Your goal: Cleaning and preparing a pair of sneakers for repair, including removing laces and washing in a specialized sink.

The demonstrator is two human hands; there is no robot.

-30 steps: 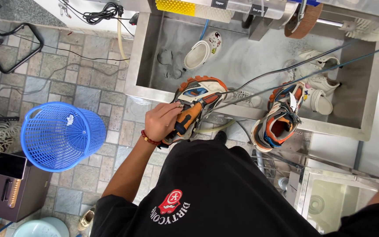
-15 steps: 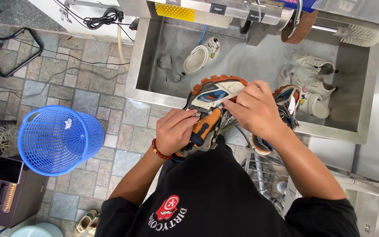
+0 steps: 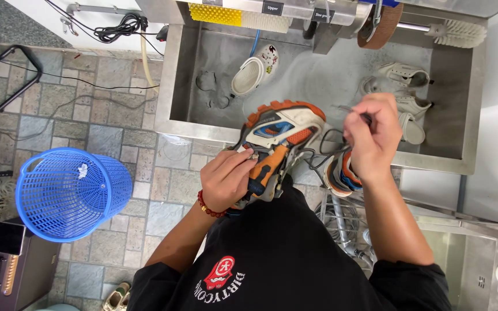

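Over the steel sink's near rim (image 3: 203,129): left hand (image 3: 229,178) clamps the orange-and-blue sneaker (image 3: 278,141) against the body. Right hand (image 3: 370,135), on the shoe half a second ago, now lifted aside, fist closed on what looks like its dark lace (image 3: 318,151), drawn out.

Bright, even daylight-like illumination, no harsh glare. Soft short shadows lie under the blue basket (image 3: 73,193) and inside the steel sink (image 3: 203,86). Sink walls show mild dull reflections. Focus is sharp at centre; the right hand (image 3: 373,138) is slightly motion-blurred. Wide-angle lens bends straight lines near the edges.
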